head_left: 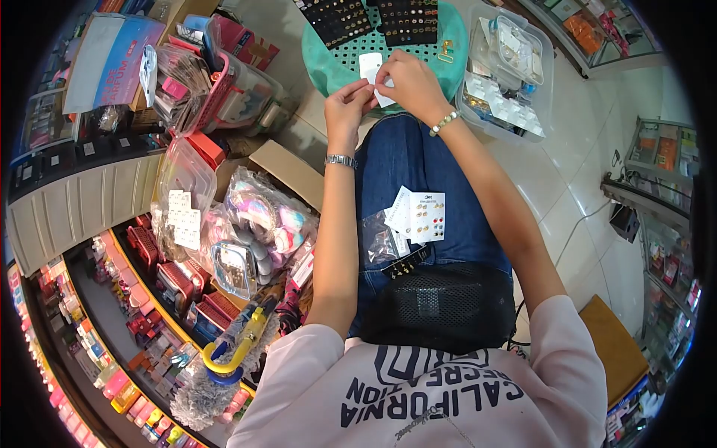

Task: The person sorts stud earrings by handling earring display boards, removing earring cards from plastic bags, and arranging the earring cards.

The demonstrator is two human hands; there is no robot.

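Observation:
Both my hands meet over the green perforated stool (343, 63), holding a small white card (370, 66). My left hand (349, 103), with a metal watch at the wrist, pinches the card's lower left edge. On its right side, the bent fingers of my right hand (409, 84) grip the same card; any small item between the fingertips is hidden. Two black pads, a left one (337, 24) and a right one (408, 22), carry rows of small earrings at the back of the stool. On my lap lie an earring card (428, 217) and a clear plastic bag (377, 240).
A clear plastic bin (506, 89) with carded jewelry stands right of the stool. A black mesh bag (433, 306) rests on my lap. At left are a pink basket (213, 97), bagged goods (265, 213) and stocked shelves. Glass display cases (665, 149) line the right.

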